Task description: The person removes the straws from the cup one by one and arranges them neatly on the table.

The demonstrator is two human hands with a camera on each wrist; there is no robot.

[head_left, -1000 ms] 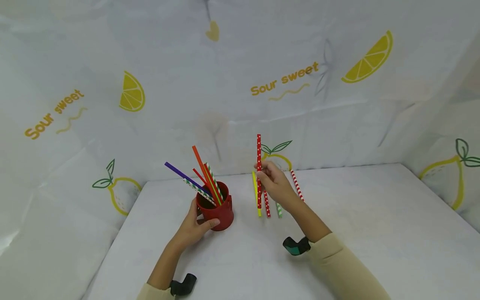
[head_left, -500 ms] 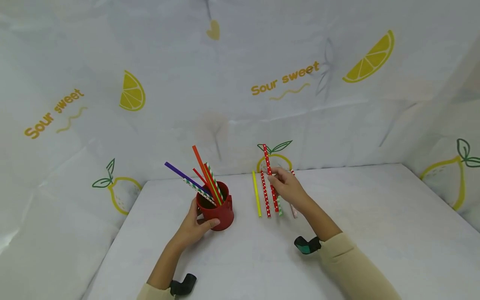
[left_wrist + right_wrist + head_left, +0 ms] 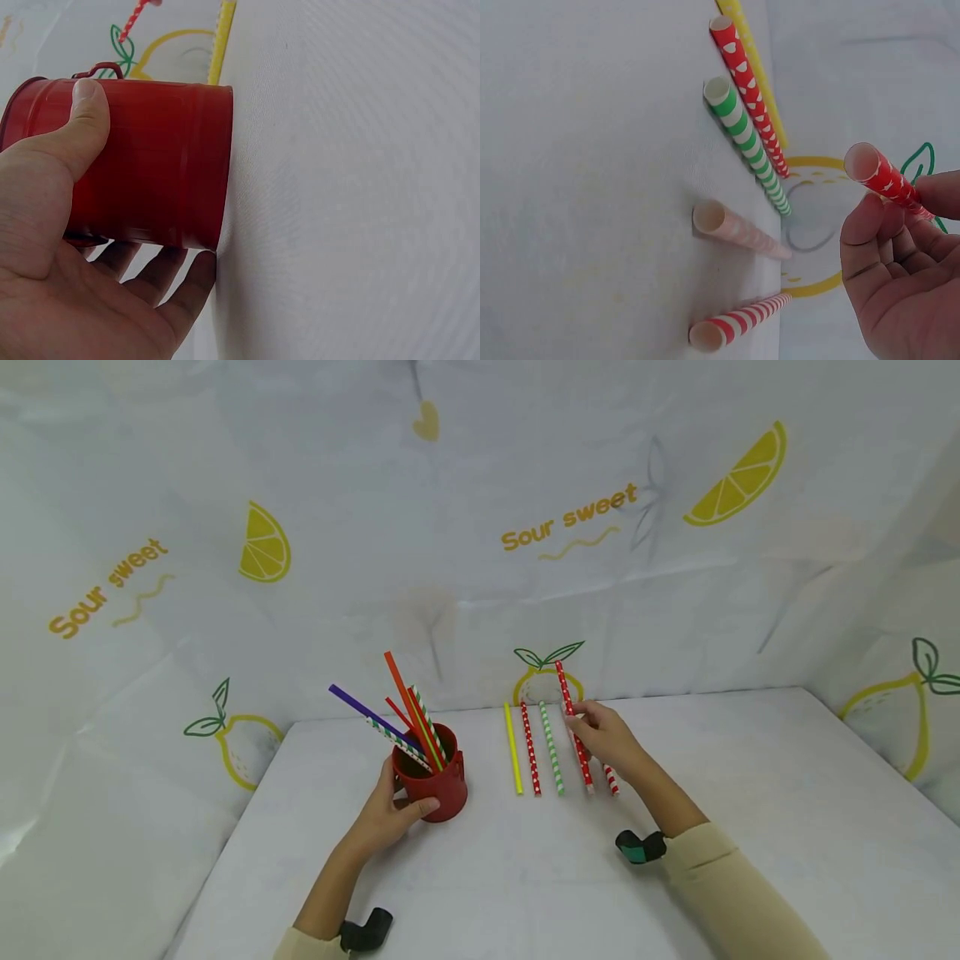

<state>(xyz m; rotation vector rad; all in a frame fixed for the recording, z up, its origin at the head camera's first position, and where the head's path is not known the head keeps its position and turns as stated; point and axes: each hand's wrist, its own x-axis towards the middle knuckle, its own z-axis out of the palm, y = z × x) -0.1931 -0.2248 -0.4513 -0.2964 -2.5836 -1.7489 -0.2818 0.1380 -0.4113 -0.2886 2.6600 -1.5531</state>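
My left hand holds a small red bucket upright on the table, thumb across its side and fingers behind it. Out of the bucket lean several paper straws: a purple one, an orange one and striped ones among them. My right hand pinches a red straw with a white pattern between thumb and fingers, raised over the row of straws. That row has a yellow straw, a red straw with white hearts, a green-striped straw, a pale pink straw and a red-striped straw.
Behind the white table hangs a pale cloth backdrop with lemon drawings and lettering. The straw row lies to the right of the bucket, close to the backdrop. A dark wrist camera sits at each sleeve cuff.
My right hand has carried the red patterned straw rightward, from over the yellow straw past the green-striped one, and the straw now tilts. The left hand and bucket have stayed put.
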